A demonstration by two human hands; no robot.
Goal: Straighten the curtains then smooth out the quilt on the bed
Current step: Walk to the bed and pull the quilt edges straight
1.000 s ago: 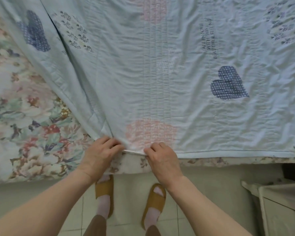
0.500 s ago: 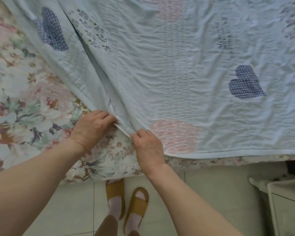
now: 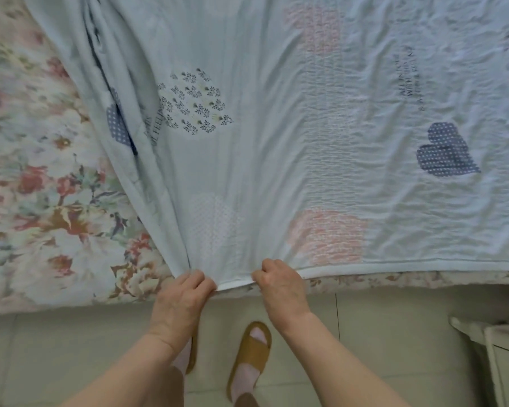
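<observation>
- The quilt (image 3: pixel 276 142), pale blue with heart patches and some printed lettering, lies spread over the bed; its near hem (image 3: pixel 394 267) runs along the bed's front edge on the right.
- On the left the quilt is not yet laid out: its side is gathered into long folds that run up and away from the near hem, with one dotted navy heart (image 3: pixel 116 124) half buried in a fold.
- The floral sheet (image 3: pixel 41 186) is bare to the left of those folds, so the quilt does not yet cover that side of the bed.
- The left hand (image 3: pixel 182 295) is closed on the hem right where the folds converge, fingers curled under the fabric.
- The right hand (image 3: pixel 279 284) is clamped on the same hem just beside it, with a short strip of white edging stretched between the two.
- No curtains are in view; judging by the task, that part is behind and the quilt step is in hand, roughly midway.
- The next move likely calls for carrying the left grip further left along the bed edge, keeping the hem taut, so the bunched folds open over the floral sheet.
- After that, the rumpled area around the other navy heart (image 3: pixel 444 154) on the right would need smoothing with flat palms.
- Below, slippered feet (image 3: pixel 250 356) stand on the tiled floor (image 3: pixel 379 333), with a pale piece of furniture (image 3: pixel 500 348) at the lower right.
</observation>
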